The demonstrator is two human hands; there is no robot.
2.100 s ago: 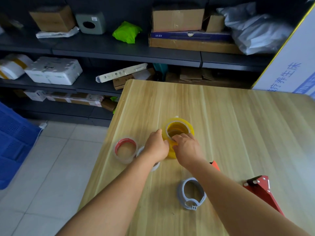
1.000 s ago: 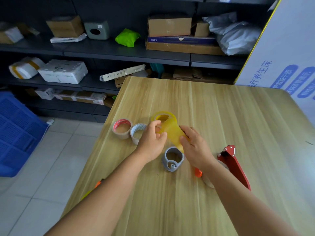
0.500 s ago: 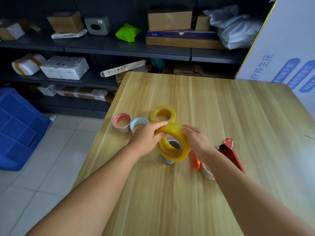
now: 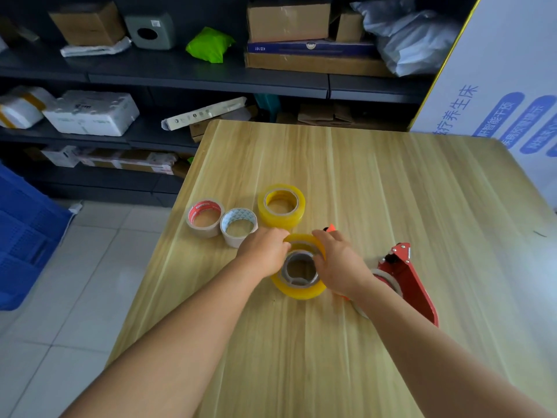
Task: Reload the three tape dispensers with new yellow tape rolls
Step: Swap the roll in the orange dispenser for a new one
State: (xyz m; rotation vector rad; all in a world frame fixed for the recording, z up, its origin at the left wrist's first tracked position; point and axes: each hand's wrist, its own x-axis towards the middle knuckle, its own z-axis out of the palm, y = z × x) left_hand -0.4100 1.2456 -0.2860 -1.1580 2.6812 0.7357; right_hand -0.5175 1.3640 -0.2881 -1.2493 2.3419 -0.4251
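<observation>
A yellow tape roll (image 4: 297, 290) lies flat on the wooden table (image 4: 391, 188), fitted around a grey plastic hub ring (image 4: 299, 268) that shows in its middle. My left hand (image 4: 262, 254) grips the roll's left side and my right hand (image 4: 340, 263) grips its right side. A second yellow tape roll (image 4: 281, 205) sits just behind, untouched. A red tape dispenser (image 4: 407, 282) lies on its side to the right, partly hidden by my right wrist. An orange part (image 4: 330, 228) peeks out behind my right hand.
Two nearly used-up tape cores stand left of the yellow rolls: one with a red rim (image 4: 205, 217), one with a white-blue rim (image 4: 238, 226). Dark shelves (image 4: 208, 76) with boxes run behind the table. A blue crate (image 4: 27, 233) sits on the floor at left. A white printed board (image 4: 500, 95) leans at right.
Both hands lifted one yellow roll off the stack, tilted it, then lowered it flat over the grey hub ring on the table. The other yellow roll stayed behind.
</observation>
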